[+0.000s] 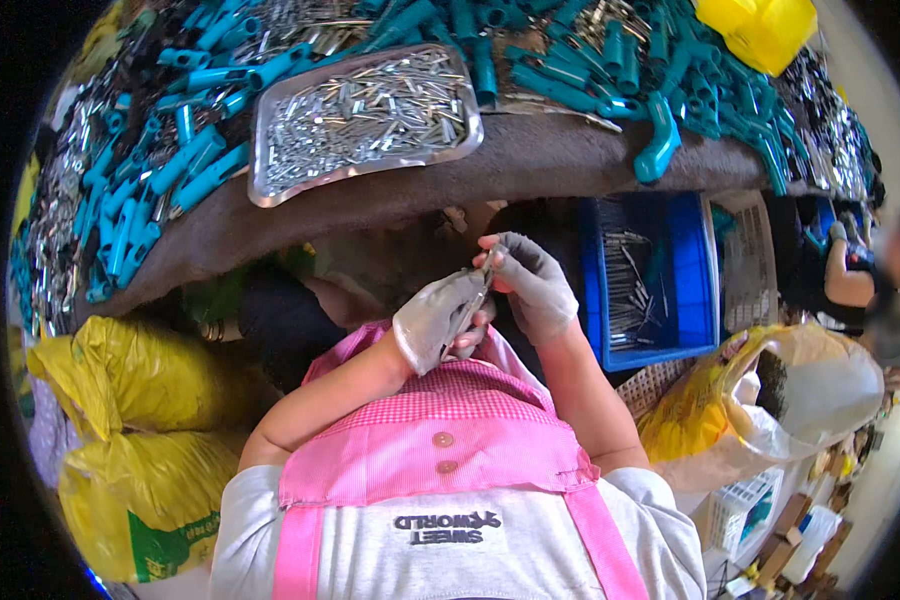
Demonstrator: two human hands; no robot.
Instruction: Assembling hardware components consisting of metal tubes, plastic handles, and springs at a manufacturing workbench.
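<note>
Both my hands wear pale work gloves with bare fingertips and meet in front of my pink apron. My left hand (438,318) is closed around a slim silvery metal part (473,306), which slants up between its fingers. The fingertips of my right hand (532,284) pinch the upper end of that part; its exact kind cannot be made out. Beyond them, a metal tray (261,178) heaped with small silvery pins (370,110) rests on the table's near edge. Teal plastic handles (658,140) lie in piles on either side of the tray.
Right of my hands stands a blue bin (688,290) holding thin metal rods (625,280), with a white crate (750,260) beside it. Yellow sacks (145,390) are at left, an opened yellow-white sack (820,390) at right. Another person (845,280) sits at far right.
</note>
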